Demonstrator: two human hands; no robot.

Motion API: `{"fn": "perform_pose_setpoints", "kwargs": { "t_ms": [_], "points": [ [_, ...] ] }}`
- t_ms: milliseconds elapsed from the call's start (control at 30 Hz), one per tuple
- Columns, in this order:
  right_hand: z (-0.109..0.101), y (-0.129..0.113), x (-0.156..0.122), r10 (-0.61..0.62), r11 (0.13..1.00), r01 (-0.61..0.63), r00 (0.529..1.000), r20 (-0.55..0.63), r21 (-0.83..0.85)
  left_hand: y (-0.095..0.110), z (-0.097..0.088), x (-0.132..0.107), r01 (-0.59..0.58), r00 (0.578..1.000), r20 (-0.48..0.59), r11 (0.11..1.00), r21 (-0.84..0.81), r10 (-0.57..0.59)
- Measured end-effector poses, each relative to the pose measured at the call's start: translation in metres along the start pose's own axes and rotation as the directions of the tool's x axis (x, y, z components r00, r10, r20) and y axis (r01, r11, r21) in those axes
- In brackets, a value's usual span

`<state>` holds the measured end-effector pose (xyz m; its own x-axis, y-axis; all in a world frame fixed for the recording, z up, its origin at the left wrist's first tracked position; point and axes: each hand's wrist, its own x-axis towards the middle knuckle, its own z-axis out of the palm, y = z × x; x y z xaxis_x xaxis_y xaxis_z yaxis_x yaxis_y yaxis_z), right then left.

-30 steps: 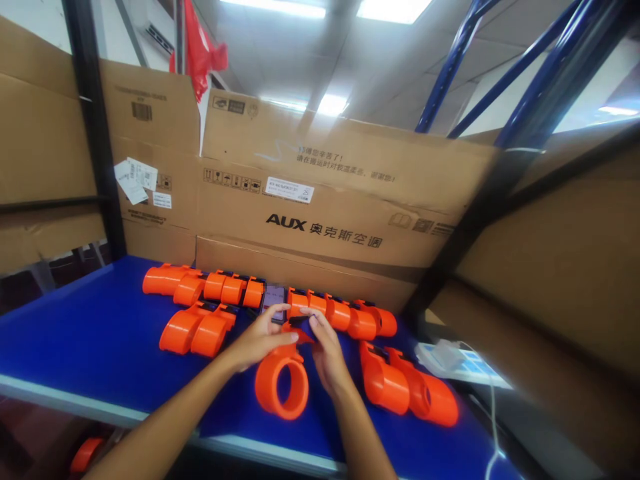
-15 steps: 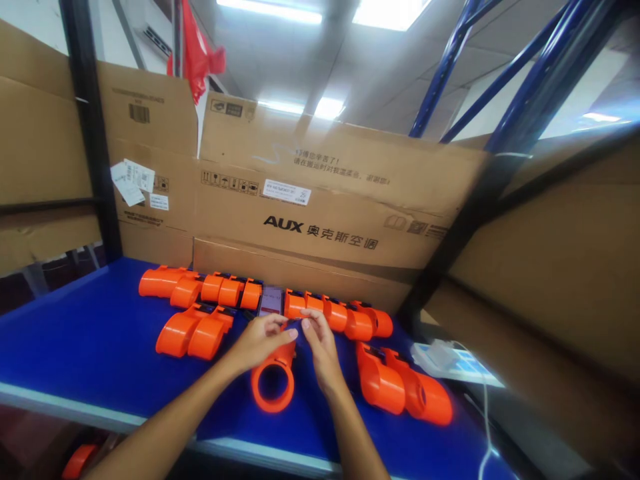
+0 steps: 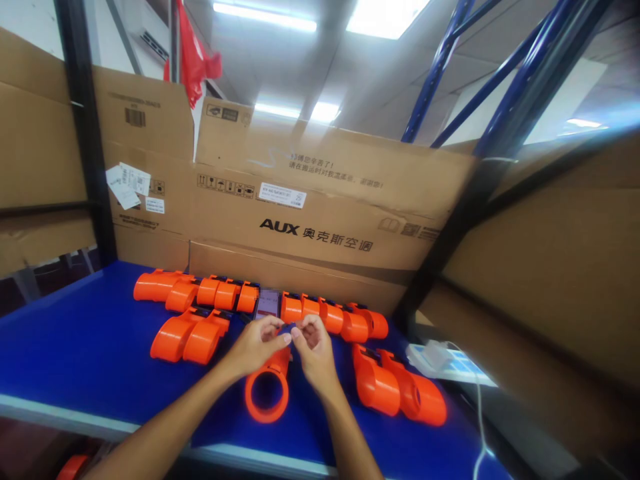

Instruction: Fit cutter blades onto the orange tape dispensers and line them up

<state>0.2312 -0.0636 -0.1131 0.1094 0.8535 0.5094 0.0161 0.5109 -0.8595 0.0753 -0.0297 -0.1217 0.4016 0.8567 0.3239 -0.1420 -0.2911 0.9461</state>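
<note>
An orange plastic tape dispenser (image 3: pixel 267 393) with a round ring stands on the blue table (image 3: pixel 75 347) in front of me. My left hand (image 3: pixel 257 347) and my right hand (image 3: pixel 310 350) meet over its top end, fingertips pinched together on a small dark part there. Both hands are closed around the dispenser's upper end. A phone (image 3: pixel 267 303) lies just beyond my fingers.
Several more orange dispensers lie in a back row (image 3: pixel 200 290), in a pair at the left (image 3: pixel 187 337) and a pair at the right (image 3: pixel 395 390). AUX cardboard boxes (image 3: pixel 320 213) wall the back. A white power strip (image 3: pixel 435 357) sits at the right edge.
The dispenser's ring has tilted to face me more edge-down and moved slightly left. My fingers have drawn closer together into a pinch at its top.
</note>
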Motion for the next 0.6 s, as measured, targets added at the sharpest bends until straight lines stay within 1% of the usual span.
{"fn": "perform_pose_setpoints", "kwargs": {
  "t_ms": [133, 200, 300, 367, 433, 600],
  "points": [
    [0.0, 0.001, 0.001, 0.006, 0.999, -0.005, 1.0, -0.007, 0.053, -0.001, 0.0, 0.001, 0.029, 0.999, -0.021, 1.0, 0.004, -0.029],
    [0.0, 0.0, 0.001, 0.011, 0.999, -0.011, 1.0, -0.006, 0.05, 0.002, 0.0, 0.001, 0.04, 0.999, -0.036, 0.999, -0.032, -0.041],
    [0.0, -0.002, 0.0, 0.035, 0.998, -0.036, 0.999, 0.028, 0.05, 0.008, 0.002, -0.001, 0.045, 0.998, -0.037, 0.994, -0.104, -0.049],
    [0.0, -0.003, -0.001, 0.051, 0.996, -0.055, 0.997, 0.058, 0.064, 0.011, 0.002, -0.002, 0.039, 0.999, -0.022, 0.992, -0.121, -0.042],
    [0.001, -0.003, -0.002, 0.064, 0.995, -0.069, 0.996, 0.067, 0.072, 0.012, 0.002, -0.001, 0.027, 1.0, -0.008, 0.992, -0.119, -0.029],
    [0.003, -0.001, -0.002, 0.047, 0.998, -0.048, 0.999, 0.017, 0.039, 0.011, 0.001, 0.0, 0.004, 1.0, -0.014, 0.998, -0.07, -0.005]
  ]
}}
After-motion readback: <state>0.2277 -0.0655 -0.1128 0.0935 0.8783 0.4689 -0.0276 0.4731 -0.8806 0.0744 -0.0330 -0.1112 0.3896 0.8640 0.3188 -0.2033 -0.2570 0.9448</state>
